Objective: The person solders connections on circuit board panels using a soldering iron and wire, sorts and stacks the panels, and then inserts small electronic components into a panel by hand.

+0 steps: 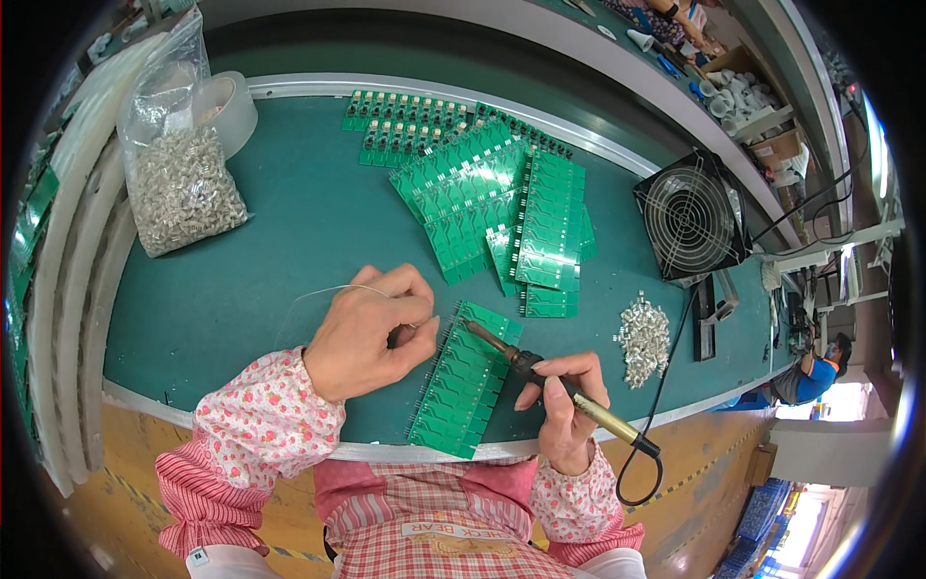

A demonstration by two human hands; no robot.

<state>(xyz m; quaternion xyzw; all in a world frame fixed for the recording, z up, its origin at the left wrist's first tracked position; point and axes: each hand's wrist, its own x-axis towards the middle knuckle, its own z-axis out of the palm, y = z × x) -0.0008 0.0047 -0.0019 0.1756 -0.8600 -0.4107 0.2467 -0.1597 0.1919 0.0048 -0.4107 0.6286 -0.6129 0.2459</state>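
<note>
My right hand [567, 400] grips a soldering iron [526, 365] like a pen. Its tip reaches the upper left part of a green circuit board panel [463, 386] that lies near the table's front edge. A row of pins runs along the panel's left side. My left hand [381, 323] is pinched on a thin solder wire [328, 291], which curves away to the left; its fingertips are close beside the iron's tip. Beyond my hands, several more green board panels [550, 222] lie in an overlapping pile. Panels with small parts fitted [410, 130] are at the back.
A clear bag of small white connectors [183, 188] stands at the left by a tape roll [230, 111]. Loose connectors [643, 338] are heaped at the right. A black fan [690, 217] stands behind them. The iron's cord loops on the right. Another person [815, 376] sits far right.
</note>
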